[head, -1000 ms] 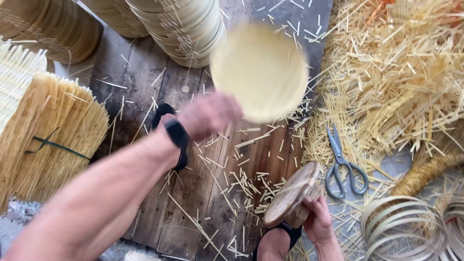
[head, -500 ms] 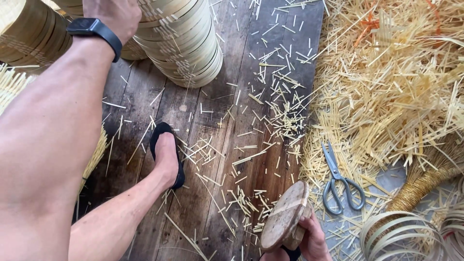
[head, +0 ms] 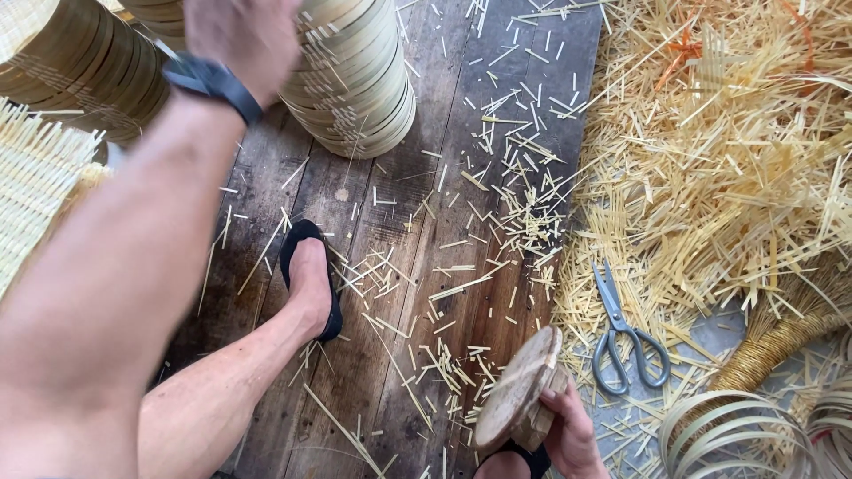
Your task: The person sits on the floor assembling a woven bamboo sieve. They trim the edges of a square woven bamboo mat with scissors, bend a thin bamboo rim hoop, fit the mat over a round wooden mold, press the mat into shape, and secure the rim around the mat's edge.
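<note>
- down by the lower edge of the view, the right hand (head: 568,430) is curled around a round slice of wood (head: 519,390), holding it on edge and tilted, its flat cut face turned up and to the left.
- up at the top left, the left hand (head: 240,35) is raised against a tall stack of round bamboo rims (head: 355,80); it is blurred and partly cut off, so i cannot tell whether it is closed on anything. a dark watch sits on that wrist.
- a second stack of rims (head: 80,58) stands just to the left of the first.
- one foot in a black sandal (head: 311,279) rests flat on the dark floor planks (head: 417,213), well apart from the wood slice.
- short bamboo offcuts (head: 524,222) are scattered over the planks, thickening into a deep heap of straw-coloured strips (head: 728,151) on the right.
- grey-handled scissors (head: 626,333) lie at the heap's lower edge, near the wood slice.
- loose bent hoops (head: 737,430) sit at the bottom right.
- a woven mat (head: 35,195) shows at the left edge.
</note>
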